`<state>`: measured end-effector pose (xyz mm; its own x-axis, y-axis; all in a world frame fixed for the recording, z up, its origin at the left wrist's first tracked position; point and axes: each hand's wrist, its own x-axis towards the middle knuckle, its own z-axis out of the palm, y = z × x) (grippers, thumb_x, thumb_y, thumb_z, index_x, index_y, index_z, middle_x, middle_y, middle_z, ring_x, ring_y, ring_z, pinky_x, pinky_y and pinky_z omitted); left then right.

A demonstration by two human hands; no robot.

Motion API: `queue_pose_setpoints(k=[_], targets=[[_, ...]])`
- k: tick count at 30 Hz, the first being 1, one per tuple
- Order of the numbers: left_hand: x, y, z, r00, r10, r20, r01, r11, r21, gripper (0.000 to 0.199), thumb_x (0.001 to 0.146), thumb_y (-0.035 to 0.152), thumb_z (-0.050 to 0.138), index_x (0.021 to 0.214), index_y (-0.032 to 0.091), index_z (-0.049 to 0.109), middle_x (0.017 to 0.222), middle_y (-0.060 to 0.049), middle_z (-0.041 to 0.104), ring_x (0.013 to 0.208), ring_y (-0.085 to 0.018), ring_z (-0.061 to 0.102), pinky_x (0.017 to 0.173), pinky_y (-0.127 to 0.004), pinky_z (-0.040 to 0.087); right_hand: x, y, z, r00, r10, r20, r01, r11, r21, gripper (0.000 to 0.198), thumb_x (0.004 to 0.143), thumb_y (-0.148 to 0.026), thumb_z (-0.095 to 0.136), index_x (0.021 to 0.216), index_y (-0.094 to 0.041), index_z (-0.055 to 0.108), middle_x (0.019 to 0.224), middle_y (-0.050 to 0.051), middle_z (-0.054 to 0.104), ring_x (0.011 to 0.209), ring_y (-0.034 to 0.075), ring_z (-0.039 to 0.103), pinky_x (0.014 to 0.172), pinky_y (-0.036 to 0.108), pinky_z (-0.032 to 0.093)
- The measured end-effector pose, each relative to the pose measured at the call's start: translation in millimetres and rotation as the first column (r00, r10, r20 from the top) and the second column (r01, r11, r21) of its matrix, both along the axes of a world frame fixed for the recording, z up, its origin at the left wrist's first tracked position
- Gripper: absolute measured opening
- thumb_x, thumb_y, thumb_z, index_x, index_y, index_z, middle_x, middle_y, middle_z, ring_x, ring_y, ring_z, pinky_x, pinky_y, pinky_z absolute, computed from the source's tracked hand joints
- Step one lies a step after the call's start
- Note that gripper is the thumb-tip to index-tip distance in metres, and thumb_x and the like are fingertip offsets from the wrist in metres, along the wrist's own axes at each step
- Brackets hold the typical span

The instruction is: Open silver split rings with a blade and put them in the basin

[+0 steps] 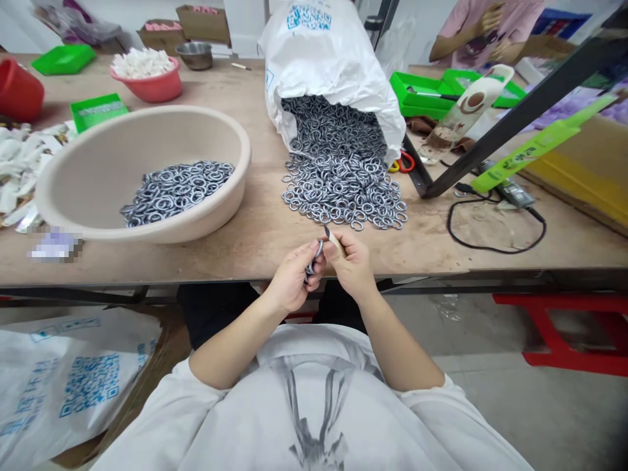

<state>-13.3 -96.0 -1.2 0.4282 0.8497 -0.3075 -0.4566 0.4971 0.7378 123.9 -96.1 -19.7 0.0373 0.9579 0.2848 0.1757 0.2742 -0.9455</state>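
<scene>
My left hand (295, 275) is closed around several grey rings (314, 261), one of them standing up between thumb and fingers. In my right hand (354, 265) is a small knife (335, 242) with a pale handle and a dark pointed tip, angled toward those rings. Both hands are close together at the table's front edge. Just beyond them a heap of grey rings (343, 190) spills from the mouth of a white sack (324, 59) lying on the table. To the left, a beige basin (73, 190) holds more such rings (181, 190).
A dark metal post (510, 104) slants over the table's right side, near a black cable (449, 229), a bottle (471, 108) and green trays (417, 98). A red bowl (152, 88) of white pieces stands at the back left. Another person (490, 33) is across the table.
</scene>
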Motion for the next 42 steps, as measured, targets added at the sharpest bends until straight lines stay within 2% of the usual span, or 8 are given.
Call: queue_pose_setpoints(k=[4,7,17,28,30,34,39,42], targets=[[-0.6,0.9,1.1,0.996,0.088,0.008,-0.088,0.996,-0.023,0.047,0.072,0.053,0.078,0.075,0.018,0.048,0.059,0.007,0.046,0.041,-0.002,0.036,0.037,-0.014,0.022,1.5,-10.2,3.1,0.944,-0.104,0.312,0.037,0.976,0.213,0.043,0.097,-0.057,0.05,0.08,-0.02,0.065,0.074,0.003,0.062,0.07,0.016,0.057,0.066,0.03,0.041],[0.5,0.5,1.5,0.992,0.129,0.007,-0.128,0.991,-0.041,0.048,0.07,0.052,0.08,0.075,0.018,0.046,0.056,0.008,0.044,0.04,-0.002,0.035,0.037,-0.014,0.023,0.9,-16.0,4.6,0.874,-0.133,0.468,0.002,0.963,0.27,0.042,0.098,-0.052,0.051,0.071,-0.021,0.057,0.067,0.0,0.054,0.064,0.014,0.05,0.061,0.029,0.035],[2.6,-2.2,3.9,0.99,0.141,-0.017,-0.141,0.989,-0.039,0.048,0.072,0.053,0.079,0.074,0.019,0.045,0.054,0.009,0.041,0.038,-0.002,0.033,0.036,-0.014,0.022,1.4,-14.9,5.8,0.843,-0.099,0.528,-0.029,0.973,0.23,0.041,0.097,-0.049,0.053,0.066,-0.023,0.047,0.065,0.0,0.051,0.064,0.014,0.046,0.061,0.03,0.032],[-1.0,-0.9,4.0,0.995,0.099,-0.02,-0.099,0.994,-0.036,0.042,0.074,0.046,0.075,0.072,0.019,0.043,0.054,0.009,0.04,0.038,-0.002,0.032,0.038,-0.015,0.021,-0.4,-14.2,1.1,0.908,-0.03,0.417,-0.026,0.991,0.128,0.042,0.095,-0.051,0.055,0.063,-0.023,0.048,0.064,-0.001,0.049,0.062,0.014,0.046,0.061,0.031,0.031],[-2.0,-4.9,4.4,0.997,0.061,-0.041,-0.062,0.998,-0.016,0.042,0.074,0.047,0.075,0.07,0.019,0.043,0.054,0.008,0.039,0.039,-0.002,0.031,0.037,-0.016,0.02,7.5,-5.9,-3.4,0.941,-0.05,0.336,0.031,0.998,0.061,0.046,0.095,-0.055,0.052,0.063,-0.022,0.046,0.063,-0.002,0.046,0.062,0.014,0.044,0.061,0.03,0.031],[-3.5,-12.2,2.8,0.994,-0.038,-0.102,0.045,0.997,0.063,0.046,0.073,0.052,0.076,0.067,0.017,0.046,0.057,0.006,0.041,0.042,-0.002,0.03,0.037,-0.015,0.019,23.9,6.9,-3.7,0.959,-0.248,0.133,0.254,0.967,-0.03,0.056,0.092,-0.066,0.052,0.06,-0.023,0.035,0.058,-0.005,0.031,0.056,0.012,0.031,0.056,0.029,0.026],[-0.4,0.6,-5.5,0.977,0.143,-0.16,-0.122,0.983,0.139,0.044,0.072,0.053,0.075,0.069,0.018,0.048,0.056,0.007,0.041,0.041,-0.003,0.03,0.037,-0.015,0.022,2.5,-3.5,1.2,0.998,0.059,-0.007,-0.06,0.994,-0.096,0.04,0.082,-0.06,0.07,0.086,-0.023,0.056,0.069,-0.005,0.052,0.061,0.013,0.045,0.058,0.026,0.037],[-7.4,7.6,-0.6,0.978,0.012,-0.206,0.02,0.988,0.153,0.045,0.074,0.055,0.073,0.068,0.018,0.05,0.056,0.006,0.042,0.041,-0.004,0.029,0.037,-0.017,0.019,0.7,1.9,-2.0,0.995,0.089,-0.048,-0.095,0.988,-0.119,0.039,0.084,-0.059,0.067,0.082,-0.022,0.056,0.066,-0.004,0.053,0.06,0.013,0.047,0.059,0.027,0.038]])
